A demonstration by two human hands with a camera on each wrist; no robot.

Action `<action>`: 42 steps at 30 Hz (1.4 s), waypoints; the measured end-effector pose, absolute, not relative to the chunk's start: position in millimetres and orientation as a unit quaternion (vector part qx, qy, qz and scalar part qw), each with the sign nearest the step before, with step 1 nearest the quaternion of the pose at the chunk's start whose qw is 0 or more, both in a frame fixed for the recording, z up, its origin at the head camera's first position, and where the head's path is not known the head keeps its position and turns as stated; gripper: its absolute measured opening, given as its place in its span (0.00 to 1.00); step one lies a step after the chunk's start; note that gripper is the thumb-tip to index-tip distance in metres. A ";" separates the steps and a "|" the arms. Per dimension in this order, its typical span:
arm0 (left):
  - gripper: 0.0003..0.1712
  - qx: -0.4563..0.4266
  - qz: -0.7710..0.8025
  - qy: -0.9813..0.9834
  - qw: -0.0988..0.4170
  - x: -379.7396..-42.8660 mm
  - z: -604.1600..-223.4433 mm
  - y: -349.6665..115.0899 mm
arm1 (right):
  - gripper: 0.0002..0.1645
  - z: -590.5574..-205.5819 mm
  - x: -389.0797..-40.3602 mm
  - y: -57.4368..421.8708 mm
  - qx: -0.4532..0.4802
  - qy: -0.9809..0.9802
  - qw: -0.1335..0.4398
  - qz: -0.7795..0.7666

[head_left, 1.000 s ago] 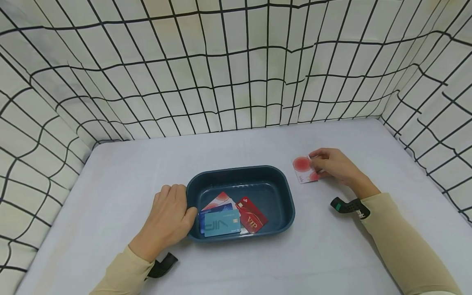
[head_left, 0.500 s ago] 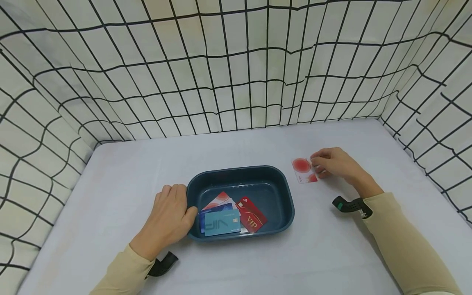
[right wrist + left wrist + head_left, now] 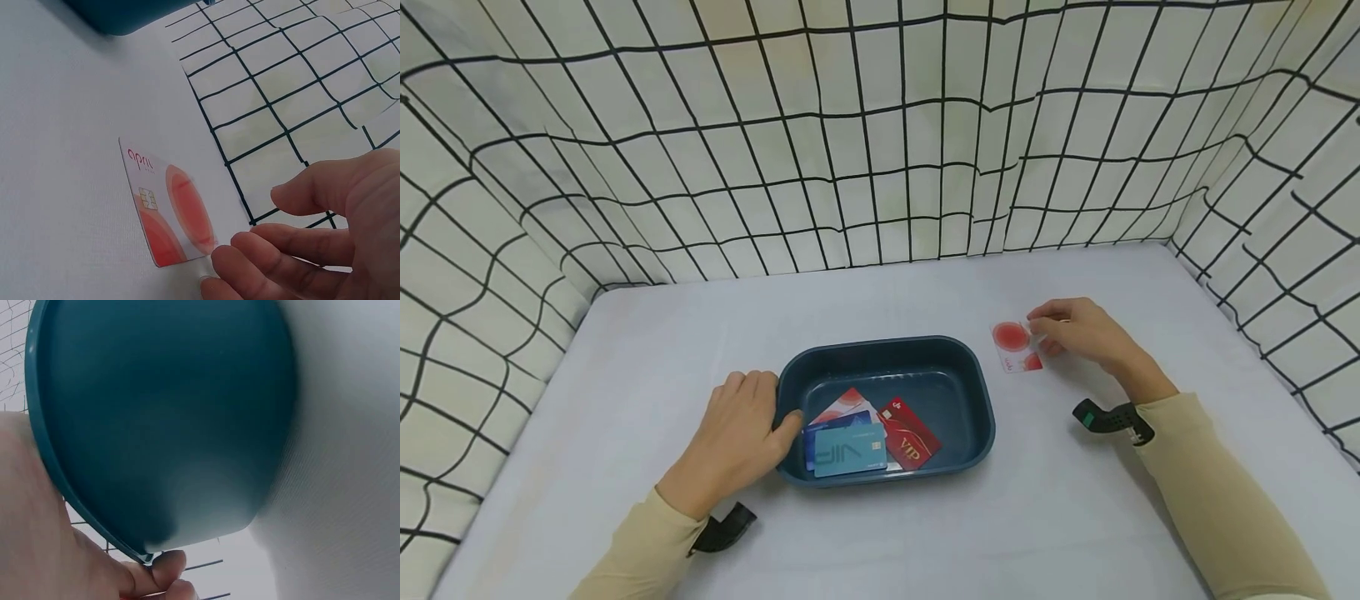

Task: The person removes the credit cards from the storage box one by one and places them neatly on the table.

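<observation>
My left hand (image 3: 733, 437) grips the left end of a dark blue plastic tray (image 3: 958, 343), its thumb over the near left corner. In the left wrist view, curled fingertips (image 3: 169, 567) meet the tray rim (image 3: 94, 522). Right of the tray, a white bank card with red circles (image 3: 1017, 347) lies on the white cloth. My right hand (image 3: 1078, 333) is at the card's right edge. The right wrist view shows its thumb (image 3: 306, 190) apart from the loosely bent fingers, which hold nothing. Fingertips are beside the card (image 3: 165, 212); whether they touch it I cannot tell.
Inside the tray lie a light blue VIP card (image 3: 850, 450), a dark blue card (image 3: 820, 435), a red VIP card (image 3: 910, 433) and a red-and-white card (image 3: 842, 404), overlapping. Black grid netting (image 3: 906, 162) rises behind and along both sides of the cloth-covered table (image 3: 880, 542).
The right thumb and fingers have drawn off the red-and-white card, so more of it shows, and it lies on the cloth. The left hand keeps its grip on the tray.
</observation>
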State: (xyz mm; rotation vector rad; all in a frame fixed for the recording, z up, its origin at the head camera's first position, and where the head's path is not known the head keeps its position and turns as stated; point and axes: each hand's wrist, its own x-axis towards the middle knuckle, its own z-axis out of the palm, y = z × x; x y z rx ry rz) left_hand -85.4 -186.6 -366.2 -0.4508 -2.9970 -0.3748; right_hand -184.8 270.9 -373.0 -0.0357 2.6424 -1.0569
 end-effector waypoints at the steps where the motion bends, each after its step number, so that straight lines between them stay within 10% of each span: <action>1: 0.20 -0.145 -0.124 -0.981 0.043 -86.4 -365.4 -186.8 | 0.29 -371.7 -183.7 270.0 -0.011 0.919 0.145 -0.367; 42: 0.09 -0.188 -0.096 -0.971 0.108 -96.5 -373.8 -187.7 | 0.13 -325.6 -133.7 172.2 -0.231 0.903 0.025 -0.360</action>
